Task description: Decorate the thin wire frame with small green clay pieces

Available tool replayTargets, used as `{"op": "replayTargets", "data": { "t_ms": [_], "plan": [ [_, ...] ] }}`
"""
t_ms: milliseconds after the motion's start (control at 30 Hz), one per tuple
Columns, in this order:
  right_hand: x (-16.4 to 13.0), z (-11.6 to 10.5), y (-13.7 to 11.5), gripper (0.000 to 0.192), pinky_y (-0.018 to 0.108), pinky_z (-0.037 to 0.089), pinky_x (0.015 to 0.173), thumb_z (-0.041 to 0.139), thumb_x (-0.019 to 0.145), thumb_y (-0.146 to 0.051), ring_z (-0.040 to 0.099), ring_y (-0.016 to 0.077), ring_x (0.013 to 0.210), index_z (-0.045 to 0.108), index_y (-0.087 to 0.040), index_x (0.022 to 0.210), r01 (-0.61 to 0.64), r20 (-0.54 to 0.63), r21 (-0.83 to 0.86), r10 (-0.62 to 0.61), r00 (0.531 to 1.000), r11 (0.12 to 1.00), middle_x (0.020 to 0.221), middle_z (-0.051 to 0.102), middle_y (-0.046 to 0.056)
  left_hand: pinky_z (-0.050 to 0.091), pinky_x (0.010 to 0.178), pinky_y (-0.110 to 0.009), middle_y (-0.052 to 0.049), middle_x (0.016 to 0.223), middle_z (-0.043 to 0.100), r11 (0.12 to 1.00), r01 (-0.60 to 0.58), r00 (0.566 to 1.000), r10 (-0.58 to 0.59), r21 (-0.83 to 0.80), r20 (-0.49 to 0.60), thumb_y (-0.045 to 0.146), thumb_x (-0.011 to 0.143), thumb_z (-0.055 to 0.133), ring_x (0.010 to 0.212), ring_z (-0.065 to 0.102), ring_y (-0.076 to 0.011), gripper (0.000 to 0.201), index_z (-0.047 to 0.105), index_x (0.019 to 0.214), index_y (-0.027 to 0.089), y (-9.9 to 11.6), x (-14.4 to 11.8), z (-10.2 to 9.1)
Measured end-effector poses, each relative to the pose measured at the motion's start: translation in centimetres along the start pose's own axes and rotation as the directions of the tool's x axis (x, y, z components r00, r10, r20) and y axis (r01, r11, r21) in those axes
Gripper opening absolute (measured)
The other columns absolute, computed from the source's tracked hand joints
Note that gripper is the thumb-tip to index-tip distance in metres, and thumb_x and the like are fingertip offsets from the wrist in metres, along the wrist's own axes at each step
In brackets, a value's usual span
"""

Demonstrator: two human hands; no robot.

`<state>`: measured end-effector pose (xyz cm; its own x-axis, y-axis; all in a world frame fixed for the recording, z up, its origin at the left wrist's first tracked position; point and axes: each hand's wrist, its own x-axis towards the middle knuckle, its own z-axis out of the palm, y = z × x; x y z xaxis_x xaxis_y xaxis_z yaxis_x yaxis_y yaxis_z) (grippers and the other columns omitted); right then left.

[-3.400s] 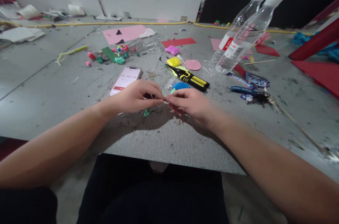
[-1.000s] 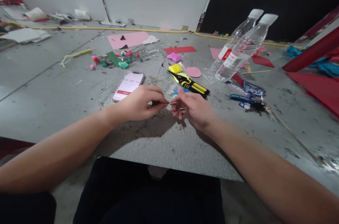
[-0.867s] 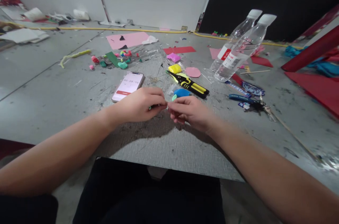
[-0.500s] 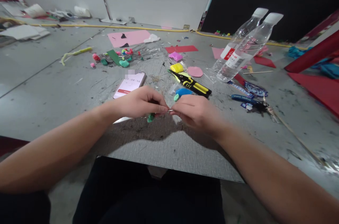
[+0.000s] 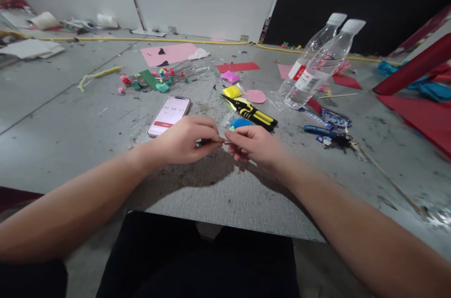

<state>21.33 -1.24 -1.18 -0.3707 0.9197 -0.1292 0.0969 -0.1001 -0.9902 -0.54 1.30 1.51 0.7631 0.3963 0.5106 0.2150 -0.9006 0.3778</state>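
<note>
1. I see my left hand point(image 5: 183, 140) curled shut near the front middle of the grey table point(image 5: 70, 138), thumb and forefinger pinched on a thin wire point(image 5: 225, 142)
2. My right hand point(image 5: 255, 145) sits at 3 o'clock from the left one, almost touching it, with its fingertips closed on the other end of the same wire
3. The wire is a short, pale sliver bridging the gap between both pinches, just above the tabletop; a dark bit shows under my left fingers, too small for me to name
4. A smartphone point(image 5: 169, 116) lies flat at 11 o'clock from my left hand, just beside it, its screen lit with a timer and a red bar
5. At 12 o'clock from my right hand, a lump of blue clay point(image 5: 241, 122) rests on the table, close to my knuckles
6. Past it, black-and-yellow pliers point(image 5: 253, 113) lie slanted, with a yellow clay block point(image 5: 231, 92) at their far tip and a pink disc point(image 5: 255, 96) just beside them
7. Two clear plastic bottles point(image 5: 317, 65) with white caps lean together at 1 o'clock, well apart from my hands
8. A blue-handled tool point(image 5: 326, 132) lies at 3 o'clock from the pliers
9. Small coloured clay pieces point(image 5: 155, 79) lie scattered at 11 o'clock, beyond the phone, and a pink paper sheet point(image 5: 169, 52) lies farther back
</note>
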Motion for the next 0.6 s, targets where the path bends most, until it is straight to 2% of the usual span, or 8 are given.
{"op": "replayTargets", "data": {
  "t_ms": [200,367,600],
  "plan": [
    [-0.4,0.39,-0.4,0.049,0.025,0.036,0.047,0.091,0.062,-0.06,0.051,0.0088,0.05,0.064,-0.02,0.067,0.009,-0.041,0.126,-0.003,0.999,0.992,0.061,0.06,-0.003,0.051,0.063,-0.026,-0.005,0.078,0.073,0.995,0.059,0.997,-0.055,0.08,-0.047,0.021,0.097,0.063,0.068,0.067,-0.0146,0.016,0.075,0.087,0.018,-0.16,-0.18,0.25],
    [-0.37,0.33,-0.17,0.045,0.025,0.034,0.045,0.085,0.071,-0.059,0.055,0.0111,0.054,0.069,-0.018,0.076,-0.152,0.042,0.212,0.147,0.988,0.965,0.068,0.064,0.001,0.053,0.066,-0.026,-0.007,0.083,0.075,0.997,0.063,0.997,-0.061,0.049,-0.039,0.02,0.097,0.061,0.073,0.069,-0.0151,0.017,0.076,0.089,0.018,-0.06,-0.27,0.28],
    [-0.24,0.78,0.35,0.027,0.026,0.037,0.049,0.082,0.074,-0.04,0.052,0.0109,0.056,0.063,-0.021,0.076,-0.096,-0.016,0.207,0.102,0.995,0.974,0.068,0.06,-0.002,0.054,0.066,-0.028,-0.008,0.084,0.076,0.995,0.094,0.995,-0.094,0.034,0.019,0.02,0.096,0.059,0.073,0.07,-0.016,0.02,0.078,0.089,0.018,0.24,-0.22,0.39]
  ]
}}
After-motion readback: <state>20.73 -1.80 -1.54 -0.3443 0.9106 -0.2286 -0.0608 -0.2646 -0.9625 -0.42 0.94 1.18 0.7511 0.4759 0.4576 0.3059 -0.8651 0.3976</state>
